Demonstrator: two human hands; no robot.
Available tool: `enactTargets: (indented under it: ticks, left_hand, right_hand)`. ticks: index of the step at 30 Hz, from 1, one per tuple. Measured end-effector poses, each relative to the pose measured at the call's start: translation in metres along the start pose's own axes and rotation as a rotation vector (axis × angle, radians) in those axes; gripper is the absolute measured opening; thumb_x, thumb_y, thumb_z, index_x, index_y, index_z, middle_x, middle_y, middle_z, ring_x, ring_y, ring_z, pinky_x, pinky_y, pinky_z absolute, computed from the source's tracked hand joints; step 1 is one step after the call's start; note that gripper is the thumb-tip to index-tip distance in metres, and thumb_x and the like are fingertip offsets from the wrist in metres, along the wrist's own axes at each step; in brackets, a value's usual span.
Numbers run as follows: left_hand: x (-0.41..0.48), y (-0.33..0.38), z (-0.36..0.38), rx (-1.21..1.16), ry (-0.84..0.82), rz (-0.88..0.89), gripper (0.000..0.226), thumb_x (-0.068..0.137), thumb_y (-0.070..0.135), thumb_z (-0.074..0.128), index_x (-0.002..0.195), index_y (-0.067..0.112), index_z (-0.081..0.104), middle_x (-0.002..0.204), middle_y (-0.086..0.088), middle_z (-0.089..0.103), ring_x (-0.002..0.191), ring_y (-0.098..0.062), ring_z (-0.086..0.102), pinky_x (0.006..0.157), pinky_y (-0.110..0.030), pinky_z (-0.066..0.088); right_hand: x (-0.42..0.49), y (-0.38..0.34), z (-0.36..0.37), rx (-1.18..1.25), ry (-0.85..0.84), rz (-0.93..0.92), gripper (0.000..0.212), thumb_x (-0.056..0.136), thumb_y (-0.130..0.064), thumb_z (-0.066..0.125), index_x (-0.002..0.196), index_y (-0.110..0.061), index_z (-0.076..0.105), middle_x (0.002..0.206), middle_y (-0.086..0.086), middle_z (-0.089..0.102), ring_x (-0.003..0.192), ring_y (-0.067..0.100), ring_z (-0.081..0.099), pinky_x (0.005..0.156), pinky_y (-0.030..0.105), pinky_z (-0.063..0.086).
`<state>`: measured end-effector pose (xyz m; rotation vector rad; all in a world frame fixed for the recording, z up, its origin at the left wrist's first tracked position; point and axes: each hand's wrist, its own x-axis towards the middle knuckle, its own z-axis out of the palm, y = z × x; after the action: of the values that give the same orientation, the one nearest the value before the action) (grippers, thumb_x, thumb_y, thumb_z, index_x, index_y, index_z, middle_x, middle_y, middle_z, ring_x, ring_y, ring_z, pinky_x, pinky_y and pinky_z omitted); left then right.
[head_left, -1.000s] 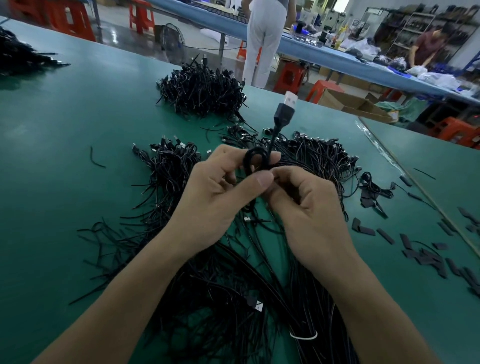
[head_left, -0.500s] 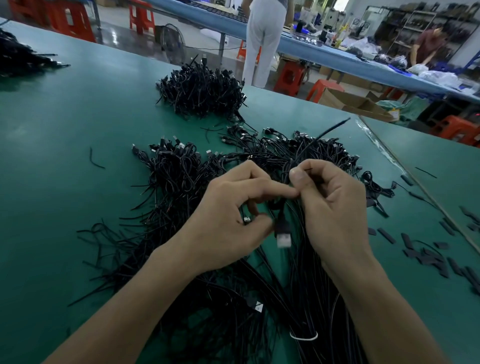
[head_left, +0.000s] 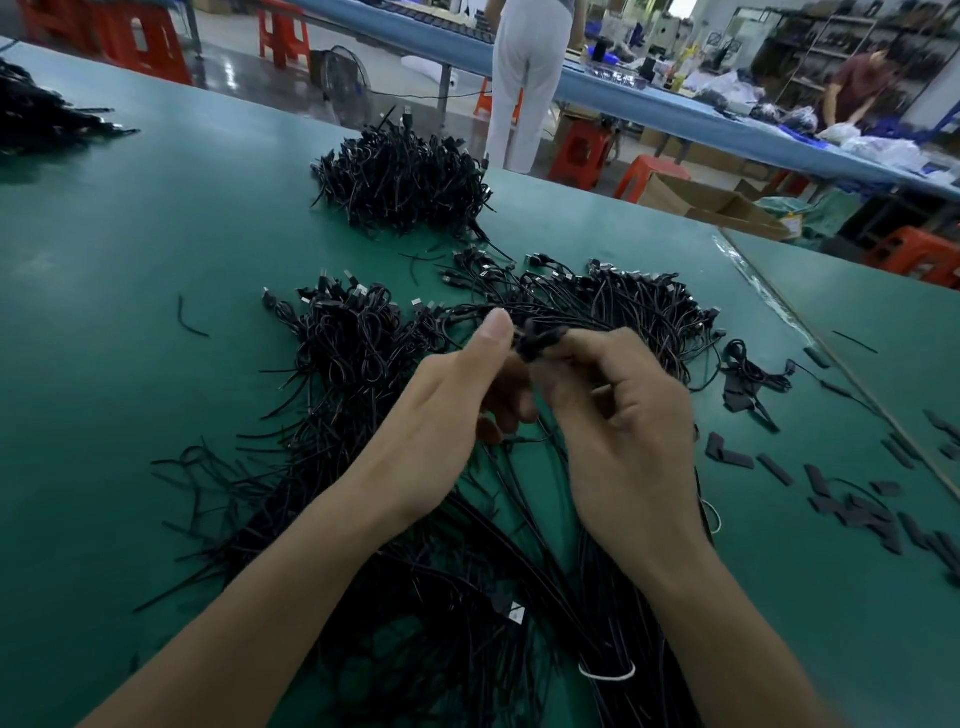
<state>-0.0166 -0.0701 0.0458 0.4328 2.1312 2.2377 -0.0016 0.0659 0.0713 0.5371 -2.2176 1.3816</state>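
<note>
A second before, the USB plug had stood above the hands, and half a second before it had hung down between them. By this moment it was out of sight, and the cable had been drawn into a small dark coil. The coiled USB cable (head_left: 537, 340) sat just above the centre of the frame, held clear of the green surface (head_left: 156, 234) and over the heap of loose cables (head_left: 343, 358). The left hand (head_left: 457, 395) pinched its left end with a fingertip pressed against it, and the fingers (head_left: 584, 345) of the right hand (head_left: 623, 415) were curled round its right end. Judging by that, the winding was nearly done and the coil was about ready to be bound, perhaps with one of the black strips (head_left: 831, 483) at the right. The coil's long axis ran roughly left to right across the frame, from hand to hand. Blur and the covering fingers hid which way the plug pointed. The pile of finished bundles (head_left: 400, 182) lay in the upper centre.
</note>
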Motion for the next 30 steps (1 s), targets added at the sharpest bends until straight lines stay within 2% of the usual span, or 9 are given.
enactTargets:
  ticks: [2,4,7,9,14,19,23,26,30]
  left_hand:
    - [0.002,0.000,-0.002,-0.066,0.031,-0.071,0.073,0.091,0.073,0.039,0.084,0.010,0.073,0.078,-0.019,0.066,0.069,-0.034,0.056,0.069,-0.039,0.050]
    - [0.003,0.000,-0.007,-0.144,0.058,-0.076,0.050,0.090,0.058,0.056,0.080,0.014,0.077,0.074,-0.010,0.067,0.066,-0.022,0.056,0.063,-0.026,0.048]
    - [0.004,-0.002,-0.015,-0.186,0.027,-0.038,0.034,0.086,0.037,0.072,0.088,0.004,0.077,0.093,-0.015,0.075,0.084,-0.028,0.070,0.076,-0.028,0.057]
    - [0.006,0.000,-0.022,-0.048,-0.014,-0.006,0.028,0.082,0.038,0.071,0.092,0.013,0.078,0.095,-0.009,0.077,0.092,-0.022,0.073,0.079,-0.022,0.057]
    - [0.005,-0.001,-0.033,0.079,-0.205,-0.124,0.034,0.078,0.035,0.072,0.108,0.019,0.071,0.084,-0.004,0.075,0.075,-0.018,0.073,0.065,-0.025,0.059]
    - [0.024,-0.021,-0.043,0.387,0.152,-0.085,0.020,0.090,0.026,0.071,0.108,0.020,0.066,0.075,0.004,0.074,0.064,-0.010,0.072,0.059,-0.020,0.056]
    - [0.044,-0.034,-0.065,0.601,0.496,-0.099,0.048,0.090,0.027,0.072,0.132,0.013,0.054,0.080,-0.002,0.070,0.067,-0.018,0.071,0.071,-0.036,0.061]
    - [0.056,-0.038,-0.077,0.666,0.537,-0.203,0.055,0.091,0.039,0.069,0.136,0.013,0.050,0.096,-0.011,0.068,0.078,-0.030,0.070,0.082,-0.048,0.059]
    - [0.057,-0.040,-0.081,0.760,0.450,-0.291,0.064,0.094,0.056,0.055,0.142,0.014,0.050,0.096,-0.008,0.067,0.068,-0.023,0.072,0.086,-0.044,0.058]
  right_hand:
    - [-0.004,0.003,0.004,-0.022,-0.086,0.016,0.018,0.091,-0.005,0.066,0.093,-0.022,0.070,0.086,-0.008,0.061,0.082,0.007,0.059,0.071,0.011,0.043]
    - [-0.008,0.006,0.007,-0.006,-0.146,0.037,0.019,0.090,-0.003,0.065,0.100,-0.017,0.072,0.088,-0.009,0.061,0.085,0.006,0.060,0.073,0.012,0.045]
    - [-0.010,0.009,0.008,0.057,-0.166,0.106,0.023,0.092,-0.001,0.064,0.102,-0.020,0.072,0.089,-0.011,0.063,0.085,0.002,0.061,0.074,0.010,0.045]
    - [-0.010,0.012,0.008,0.107,-0.161,0.200,0.021,0.095,-0.005,0.062,0.099,-0.024,0.071,0.091,-0.012,0.066,0.083,-0.003,0.062,0.073,0.010,0.047]
    - [-0.012,0.023,0.010,0.243,-0.158,0.410,0.020,0.097,-0.013,0.061,0.080,-0.020,0.069,0.071,-0.020,0.068,0.060,-0.007,0.057,0.057,0.008,0.044]
    - [-0.019,0.046,0.008,-0.030,-0.274,0.505,0.017,0.096,-0.038,0.059,0.087,-0.027,0.068,0.061,-0.012,0.059,0.053,0.001,0.048,0.052,0.017,0.040]
    - [-0.036,0.047,0.019,-0.266,-0.791,0.457,0.017,0.088,-0.047,0.067,0.096,-0.032,0.065,0.081,-0.011,0.062,0.069,-0.004,0.055,0.057,0.015,0.043]
    - [-0.049,0.045,0.034,-0.366,-0.999,0.387,0.040,0.080,-0.057,0.071,0.112,-0.035,0.061,0.095,-0.014,0.055,0.084,0.003,0.055,0.069,0.021,0.048]
    - [-0.056,0.043,0.043,-0.417,-0.902,0.299,0.031,0.085,-0.044,0.071,0.112,-0.035,0.057,0.095,-0.014,0.057,0.087,0.010,0.058,0.079,0.037,0.055]
